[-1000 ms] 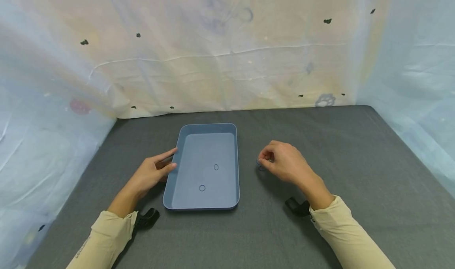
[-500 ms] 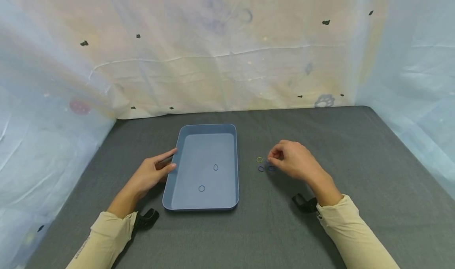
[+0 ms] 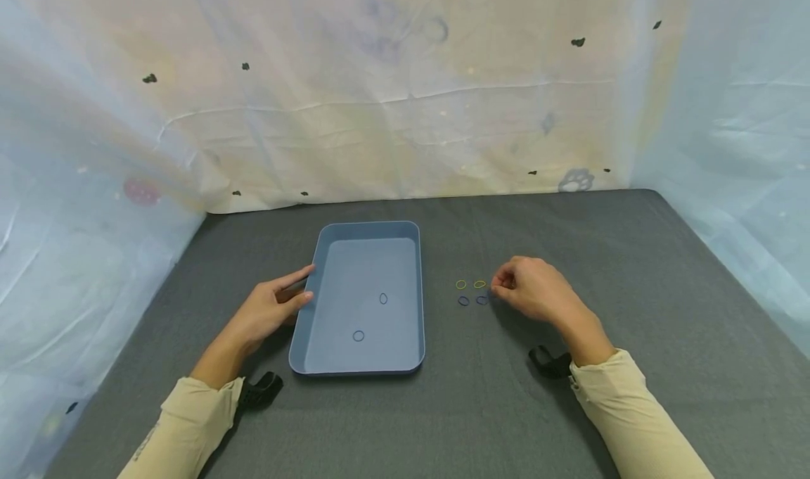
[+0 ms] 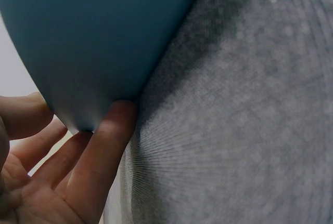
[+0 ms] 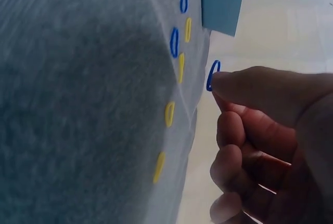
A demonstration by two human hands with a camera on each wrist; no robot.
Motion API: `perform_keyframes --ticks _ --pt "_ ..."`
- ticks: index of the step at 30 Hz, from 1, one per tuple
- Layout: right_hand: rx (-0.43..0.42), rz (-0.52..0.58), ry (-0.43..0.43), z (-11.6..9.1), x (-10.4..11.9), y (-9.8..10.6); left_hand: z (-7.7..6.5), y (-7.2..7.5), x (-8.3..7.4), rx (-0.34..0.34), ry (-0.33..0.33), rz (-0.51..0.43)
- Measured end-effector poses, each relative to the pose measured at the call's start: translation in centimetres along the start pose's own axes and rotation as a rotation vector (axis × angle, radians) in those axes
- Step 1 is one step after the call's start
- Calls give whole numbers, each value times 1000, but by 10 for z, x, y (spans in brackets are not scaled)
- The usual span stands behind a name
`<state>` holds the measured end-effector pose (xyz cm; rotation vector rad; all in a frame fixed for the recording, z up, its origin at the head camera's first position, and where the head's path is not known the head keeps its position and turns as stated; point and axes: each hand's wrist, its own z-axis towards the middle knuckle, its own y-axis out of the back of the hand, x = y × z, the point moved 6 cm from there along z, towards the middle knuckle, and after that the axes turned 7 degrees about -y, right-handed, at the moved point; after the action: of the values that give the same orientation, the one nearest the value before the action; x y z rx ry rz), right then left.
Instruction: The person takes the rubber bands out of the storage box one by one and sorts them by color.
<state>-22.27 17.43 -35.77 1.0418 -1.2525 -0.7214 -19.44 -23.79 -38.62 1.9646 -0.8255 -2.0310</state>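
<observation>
Blue ring [image 5: 210,77] in right hand [image 3: 534,289]

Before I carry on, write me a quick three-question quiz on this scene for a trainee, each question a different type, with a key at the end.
1. Count: how many rings lie in the tray?
2. True or false: the left hand is clear of the tray.
3. Choose one: what colour is the held ring, pinched by the right hand?
a) yellow
b) blue
c) red

Key:
1. Two.
2. False; it touches the tray.
3. b, as the right wrist view shows.
</observation>
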Motion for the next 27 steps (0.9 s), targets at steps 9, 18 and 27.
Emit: perform_keyframes --ticks 9,18,27 --pt "35 -8 1 2 -11 -3 -2 -1 -3 6 -5 -24" --pt "68 -14 -9 3 -16 -7 -1 -1 -2 6 -6 -23" --pt "83 -20 -38 3 -19 -6 0 0 1 3 9 -24"
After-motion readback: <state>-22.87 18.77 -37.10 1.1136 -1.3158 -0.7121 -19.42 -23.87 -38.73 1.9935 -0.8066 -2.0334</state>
